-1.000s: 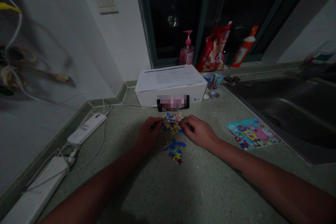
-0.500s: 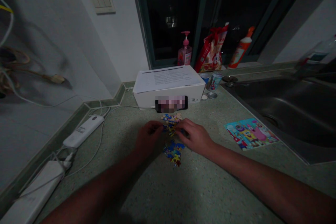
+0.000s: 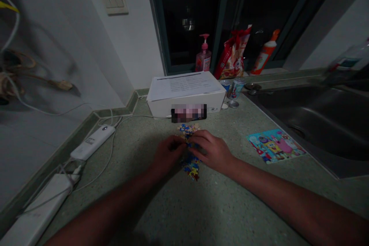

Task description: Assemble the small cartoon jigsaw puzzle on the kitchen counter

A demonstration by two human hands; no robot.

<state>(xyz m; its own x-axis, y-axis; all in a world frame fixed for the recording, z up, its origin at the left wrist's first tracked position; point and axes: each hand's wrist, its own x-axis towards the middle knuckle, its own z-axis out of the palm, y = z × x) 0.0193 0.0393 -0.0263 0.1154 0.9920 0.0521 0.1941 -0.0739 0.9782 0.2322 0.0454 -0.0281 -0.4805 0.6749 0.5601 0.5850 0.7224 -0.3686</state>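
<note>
Small jigsaw puzzle pieces (image 3: 191,171), blue, yellow and dark red, lie in a loose cluster on the counter between my hands. Another group of pieces (image 3: 188,127), blue and pale pink, lies just beyond my fingers. My left hand (image 3: 170,153) is closed, thumb and fingers pinched at the left side of the pieces. From the right my right hand (image 3: 212,152) reaches in, its fingers bent and closed on the pieces, fingertips almost meeting the left ones. Both hands partly hide the pieces in the middle.
A phone (image 3: 188,113) leans on a white box (image 3: 184,98). A colourful cartoon picture card (image 3: 275,146) lies right, beside the sink (image 3: 311,123). Left are white power strips (image 3: 92,142) with cables. A can (image 3: 236,89), a pump bottle (image 3: 203,57) and a red bag (image 3: 234,55) stand behind.
My left hand has moved slightly right and my fingertips have come closer together. The right hand now covers more of the middle pieces. The camera view has shifted a little.
</note>
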